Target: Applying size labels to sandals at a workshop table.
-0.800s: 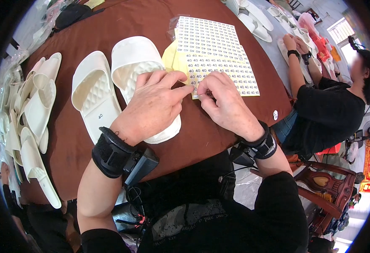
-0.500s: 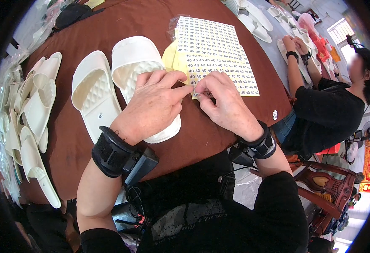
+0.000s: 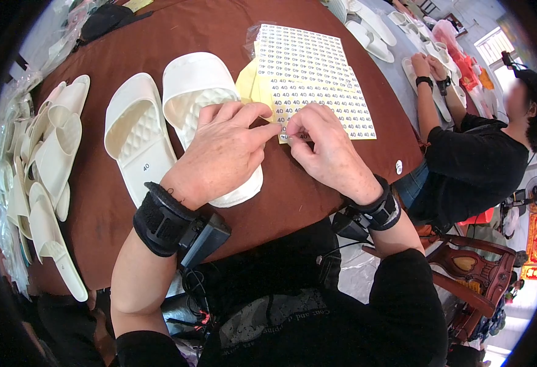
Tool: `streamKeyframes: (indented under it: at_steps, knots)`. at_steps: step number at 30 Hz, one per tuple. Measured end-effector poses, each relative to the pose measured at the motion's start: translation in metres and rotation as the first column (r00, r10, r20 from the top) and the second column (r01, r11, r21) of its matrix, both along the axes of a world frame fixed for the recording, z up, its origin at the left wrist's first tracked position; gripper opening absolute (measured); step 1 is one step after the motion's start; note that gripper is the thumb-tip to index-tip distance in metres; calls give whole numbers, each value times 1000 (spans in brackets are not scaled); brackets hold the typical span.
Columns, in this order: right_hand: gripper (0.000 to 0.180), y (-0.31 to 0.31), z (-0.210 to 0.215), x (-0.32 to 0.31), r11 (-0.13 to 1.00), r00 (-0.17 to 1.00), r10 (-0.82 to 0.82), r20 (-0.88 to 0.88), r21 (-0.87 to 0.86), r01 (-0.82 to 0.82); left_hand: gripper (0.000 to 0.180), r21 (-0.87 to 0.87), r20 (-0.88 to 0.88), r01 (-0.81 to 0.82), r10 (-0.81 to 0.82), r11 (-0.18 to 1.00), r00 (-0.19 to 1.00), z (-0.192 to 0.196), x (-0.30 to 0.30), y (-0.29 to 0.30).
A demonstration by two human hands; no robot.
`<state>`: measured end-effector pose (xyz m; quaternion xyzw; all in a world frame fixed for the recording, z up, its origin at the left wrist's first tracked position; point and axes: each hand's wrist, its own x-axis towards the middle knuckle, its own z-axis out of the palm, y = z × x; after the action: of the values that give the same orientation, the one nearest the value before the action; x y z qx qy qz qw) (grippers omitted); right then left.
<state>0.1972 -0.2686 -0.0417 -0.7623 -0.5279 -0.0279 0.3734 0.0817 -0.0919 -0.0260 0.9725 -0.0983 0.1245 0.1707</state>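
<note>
My left hand point(image 3: 231, 144) reaches over the right one of two white slide sandals, its thumb and index finger closed on the left edge of a sheet of small printed stickers point(image 3: 323, 101). At the sheet's near left corner, my right hand point(image 3: 326, 147) is pinched shut, its fingertips meeting close to the left thumb; whatever they grip is too small to tell. The right sandal point(image 3: 201, 70) is partly hidden under my left hand and wrist. Beside it, the left sandal point(image 3: 138, 128) has a small sticker on its heel area. Yellow backing paper point(image 3: 253, 82) lies between sandal and sheet.
More white sandals point(image 3: 60, 144) are stacked at the table's left, by clear plastic wrap point(image 3: 5, 183). A black cap point(image 3: 106, 23) lies at the far left. On the right, a co-worker point(image 3: 476, 147) handles sandals at a grey table. A wooden chair point(image 3: 464, 275) stands nearby.
My right fingertips have shifted very slightly right along the sheet's near corner. My left hand and the sandals keep their places.
</note>
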Motion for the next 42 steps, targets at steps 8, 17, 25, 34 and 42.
streamKeyframes:
  at_steps: [8,17,25,34,42]
  knots:
    - [12,-1,1,-1,1000,998,13,-64,27,-12,40,-7,24,0,0,1000,1000,0,0,0]
    - [12,-6,5,-3,980,968,106,-226,191,-62,37,-178,78,-31,45,984,996,5,-2,7]
    - [8,6,37,-23,973,857,227,-463,60,-225,27,-654,160,-56,211,755,964,60,-35,32]
    - [9,66,59,-14,883,921,362,-141,-263,-387,25,-765,89,-220,437,605,895,44,-52,83]
    - [9,77,53,-5,851,930,358,-87,-379,-363,23,-887,73,-152,458,436,886,30,-56,84]
